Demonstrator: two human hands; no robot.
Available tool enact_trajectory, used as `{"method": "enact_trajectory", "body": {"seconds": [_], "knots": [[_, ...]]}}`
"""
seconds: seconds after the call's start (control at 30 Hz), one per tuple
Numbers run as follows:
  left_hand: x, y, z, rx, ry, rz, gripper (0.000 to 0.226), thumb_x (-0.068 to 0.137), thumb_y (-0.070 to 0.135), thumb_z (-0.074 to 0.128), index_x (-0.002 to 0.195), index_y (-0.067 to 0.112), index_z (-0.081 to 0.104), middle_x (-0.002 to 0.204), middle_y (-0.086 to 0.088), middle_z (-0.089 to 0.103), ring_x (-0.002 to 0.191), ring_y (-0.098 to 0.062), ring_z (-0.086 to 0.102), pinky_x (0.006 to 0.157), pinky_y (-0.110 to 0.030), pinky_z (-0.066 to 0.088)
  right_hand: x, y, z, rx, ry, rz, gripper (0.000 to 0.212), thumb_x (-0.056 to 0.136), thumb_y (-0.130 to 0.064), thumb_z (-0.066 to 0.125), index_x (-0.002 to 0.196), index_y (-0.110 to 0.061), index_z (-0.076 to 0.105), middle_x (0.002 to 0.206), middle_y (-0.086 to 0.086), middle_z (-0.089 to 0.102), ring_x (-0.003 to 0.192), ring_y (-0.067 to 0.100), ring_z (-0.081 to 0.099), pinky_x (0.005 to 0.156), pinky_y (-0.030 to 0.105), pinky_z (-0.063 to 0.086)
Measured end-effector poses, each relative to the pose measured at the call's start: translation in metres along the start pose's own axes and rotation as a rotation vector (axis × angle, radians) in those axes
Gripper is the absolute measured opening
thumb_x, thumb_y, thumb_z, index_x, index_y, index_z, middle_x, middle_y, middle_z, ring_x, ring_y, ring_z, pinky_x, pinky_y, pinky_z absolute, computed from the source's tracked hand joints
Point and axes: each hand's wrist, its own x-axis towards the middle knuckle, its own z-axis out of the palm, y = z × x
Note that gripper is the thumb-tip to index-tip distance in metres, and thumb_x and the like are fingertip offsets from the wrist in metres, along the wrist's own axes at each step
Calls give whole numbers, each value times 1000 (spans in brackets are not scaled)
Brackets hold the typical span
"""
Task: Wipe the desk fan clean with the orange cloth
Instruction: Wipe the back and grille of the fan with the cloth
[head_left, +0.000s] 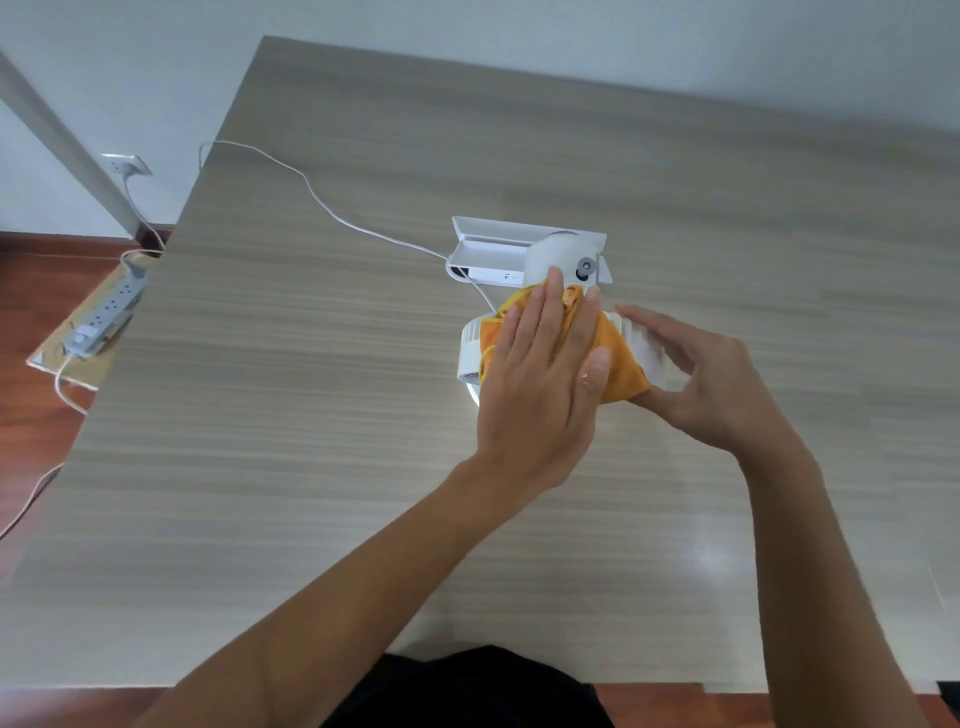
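Pale wood-grain desk (311, 415) against a white wall, a white cord (311, 192) trailing off its left edge toward a power strip (106, 312) on the floor; the desk fan (470, 340) sits mid-desk, head tipped toward the person, its stand (498, 249) on the far side. Left hand (540, 364) lies flat, fingers extended, pressing the orange cloth (618, 364) onto the top of the fan head rather than clutching it. Right hand (696, 374) cups the head's right side, fingers curled on the housing to steady it, so the wiping hand is nearer the uncovered left flank, probably next.
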Motion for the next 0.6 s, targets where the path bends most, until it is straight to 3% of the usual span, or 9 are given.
{"method": "enact_trajectory", "body": {"seconds": [0.1, 0.17, 0.23, 0.3, 0.43, 0.6], "knots": [[1, 2, -14, -304, -49, -63, 54, 102, 44, 10, 155, 31, 6, 163, 15, 11, 151, -6, 11, 122, -44, 14, -6, -13, -10, 244, -104, -17, 72, 82, 3, 69, 141, -33, 46, 138, -25, 52, 131, -8, 45, 105, 12, 39], [6, 5, -27, -674, -104, -234, 49, 96, 56, 12, 144, 57, 0, 153, 38, 12, 146, 5, 19, 122, -40, 19, -10, -25, -7, 358, -2, -49, 66, 82, 13, 62, 136, -24, 52, 140, -17, 53, 137, -2, 42, 111, 21, 36], [11, 2, -38, -999, -85, -355, 49, 92, 63, 17, 139, 64, 6, 158, 28, 20, 144, 3, 26, 120, -29, 26, -11, -39, 4, 271, 167, -112, 52, 84, 1, 66, 131, -21, 58, 144, -4, 53, 142, 9, 38, 118, 38, 31], [15, -8, -43, -1128, -16, -409, 58, 92, 60, 20, 148, 51, 7, 161, 7, 28, 143, -5, 35, 111, -17, 34, -7, -51, 19, 46, 226, -191, 48, 85, -21, 70, 131, -26, 58, 148, -3, 48, 146, 16, 31, 122, 41, 21], [15, -36, -49, -1157, 149, -345, 87, 86, 76, 32, 155, 31, 7, 157, -5, 37, 141, -12, 41, 117, -29, 31, 9, -50, 53, -313, 93, -338, 61, 83, -57, 61, 135, -25, 57, 151, 4, 44, 145, 29, 32, 118, 57, 17], [2, -65, -40, -830, 247, -233, 78, 94, 67, 25, 143, 9, 44, 144, -8, 52, 134, -22, 49, 109, -43, 41, 13, -37, 60, -206, 168, -330, 55, 78, -49, 72, 126, -21, 65, 147, 3, 50, 142, 26, 39, 119, 57, 14]]}}
